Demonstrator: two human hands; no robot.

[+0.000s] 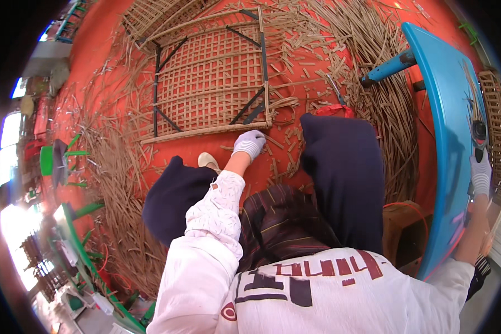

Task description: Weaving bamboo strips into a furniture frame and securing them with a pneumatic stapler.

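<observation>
My left hand (250, 143), in a pale knitted glove, is closed at the near rim of a woven cane rack (206, 83); its fingertips are partly hidden. The rack lies on the red floor, its lattice framed by dark metal side bars with diagonal braces. Over at the far right, my right hand (480, 170), gloved too, is wrapped round the black handle of a tool (479, 131) with a round dark and silver head. That tool is on the blue table (444, 128); its exact kind cannot be made out.
Long dry cane strips (392, 128) are heaped right of the rack, with another heap (125, 211) at the left. Cut scraps (303, 61) litter the red floor. A second woven piece (156, 19) lies behind the rack. Green furniture (86, 256) stands at lower left, a wooden box (404, 231) beside my leg.
</observation>
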